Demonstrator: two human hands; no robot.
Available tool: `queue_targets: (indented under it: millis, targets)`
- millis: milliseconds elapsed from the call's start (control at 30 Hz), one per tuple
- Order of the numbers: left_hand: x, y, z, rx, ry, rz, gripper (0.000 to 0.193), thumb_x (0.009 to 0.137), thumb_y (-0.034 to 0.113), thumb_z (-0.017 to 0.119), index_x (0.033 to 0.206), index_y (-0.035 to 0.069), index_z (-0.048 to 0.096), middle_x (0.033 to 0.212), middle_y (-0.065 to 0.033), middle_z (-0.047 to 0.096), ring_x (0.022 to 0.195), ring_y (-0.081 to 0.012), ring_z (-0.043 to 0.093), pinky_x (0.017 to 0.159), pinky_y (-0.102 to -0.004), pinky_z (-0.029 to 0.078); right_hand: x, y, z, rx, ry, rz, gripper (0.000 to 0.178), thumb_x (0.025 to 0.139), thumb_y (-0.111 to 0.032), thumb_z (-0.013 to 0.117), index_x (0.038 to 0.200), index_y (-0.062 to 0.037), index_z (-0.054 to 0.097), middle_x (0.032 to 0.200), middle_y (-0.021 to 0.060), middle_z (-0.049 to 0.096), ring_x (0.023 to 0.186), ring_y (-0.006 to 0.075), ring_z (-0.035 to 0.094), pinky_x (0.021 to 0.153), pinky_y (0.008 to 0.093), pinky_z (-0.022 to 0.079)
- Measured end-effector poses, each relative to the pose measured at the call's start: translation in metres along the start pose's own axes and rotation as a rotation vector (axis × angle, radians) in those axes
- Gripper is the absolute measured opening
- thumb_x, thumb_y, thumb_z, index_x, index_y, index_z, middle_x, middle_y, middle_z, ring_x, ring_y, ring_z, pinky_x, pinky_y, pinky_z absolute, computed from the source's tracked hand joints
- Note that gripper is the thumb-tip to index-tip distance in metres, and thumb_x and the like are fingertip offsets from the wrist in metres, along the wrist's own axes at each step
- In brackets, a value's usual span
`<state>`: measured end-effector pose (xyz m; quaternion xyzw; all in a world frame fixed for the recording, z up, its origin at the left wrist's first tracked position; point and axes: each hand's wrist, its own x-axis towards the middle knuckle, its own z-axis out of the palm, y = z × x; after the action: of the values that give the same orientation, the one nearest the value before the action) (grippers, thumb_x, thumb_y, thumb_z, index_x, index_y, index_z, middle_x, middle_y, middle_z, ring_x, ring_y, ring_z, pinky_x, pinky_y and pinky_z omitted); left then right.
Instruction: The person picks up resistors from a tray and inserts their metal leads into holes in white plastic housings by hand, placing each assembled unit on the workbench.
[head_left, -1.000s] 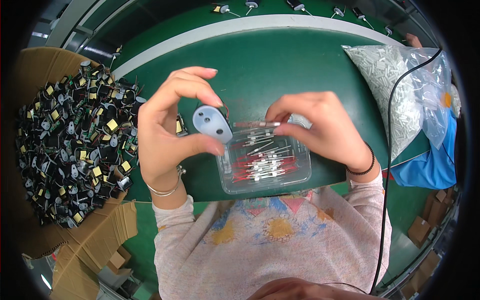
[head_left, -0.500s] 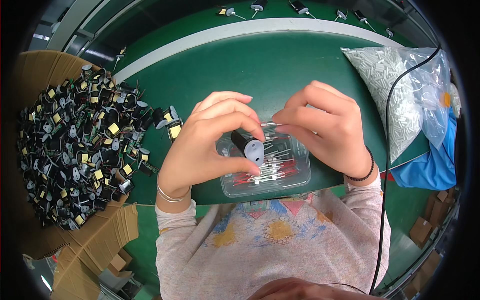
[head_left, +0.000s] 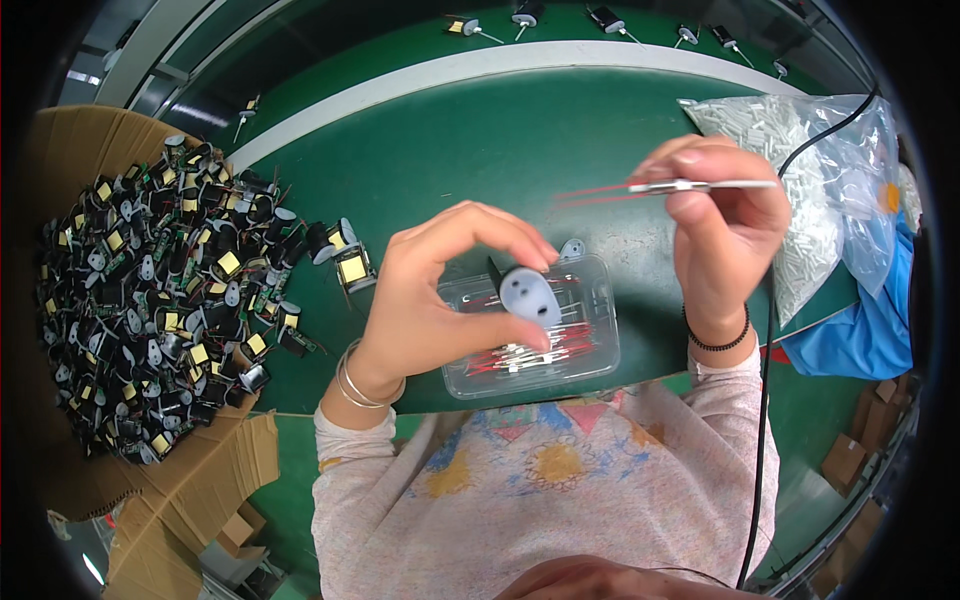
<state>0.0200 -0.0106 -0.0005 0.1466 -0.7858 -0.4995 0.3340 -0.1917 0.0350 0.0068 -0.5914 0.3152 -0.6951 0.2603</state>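
Observation:
My left hand grips a black cylindrical part with a pale grey end cap between thumb and fingers; the cap, pierced by small holes, faces up toward me. Higher and to the right, my right hand pinches a thin white rod with red wire leads, its leads pointing left. Below the left hand is a clear plastic box of similar red-and-white leaded pieces. A loose grey cap lies just behind the box.
A cardboard box heaped with black capped parts stands at left. Several such parts lie on the green table beside it. A clear bag of white tubes sits at right, crossed by a black cable. More parts with white rods line the far ledge.
My right hand has moved right from above the plastic box, carrying the leaded rod. My left hand has shifted slightly right, turning the part's cap more toward me.

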Motion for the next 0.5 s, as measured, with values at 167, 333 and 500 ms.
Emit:
queue_targets:
  millis: [167, 333, 500]
  targets:
    - [-0.004, -0.007, 0.014, -0.029, 0.299, 0.036, 0.053, 0.054, 0.004, 0.085, 0.093, 0.003, 0.05, 0.089, -0.0151, 0.066, 0.084, -0.0217, 0.064, 0.076, -0.0299, 0.051, -0.005, -0.024, 0.0, -0.191, -0.133, -0.076, 0.02, 0.073, 0.003, 0.063, 0.092, 0.0045, 0.057, 0.077, 0.0174, 0.062, 0.072, 0.0277, 0.063, 0.062, 0.036, 0.054]
    - [-0.003, -0.013, 0.015, 0.152, 0.387, 0.242, 0.051, 0.055, 0.009, 0.086, 0.092, 0.005, 0.051, 0.086, -0.0127, 0.068, 0.079, -0.0211, 0.066, 0.07, -0.0285, 0.049, -0.002, -0.032, 0.001, -0.303, -0.325, -0.219, 0.022, 0.066, 0.007, 0.067, 0.086, 0.007, 0.057, 0.073, 0.0184, 0.064, 0.065, 0.0293, 0.065, 0.058, 0.0344, 0.055]
    - [-0.004, -0.015, 0.018, 0.181, 0.407, 0.27, 0.051, 0.055, 0.011, 0.086, 0.092, 0.006, 0.052, 0.085, -0.0106, 0.068, 0.077, -0.0193, 0.065, 0.07, -0.0289, 0.046, -0.004, -0.031, 0.004, -0.323, -0.311, -0.234, 0.024, 0.061, 0.008, 0.07, 0.082, 0.0075, 0.058, 0.074, 0.019, 0.065, 0.066, 0.0284, 0.066, 0.057, 0.0327, 0.055]
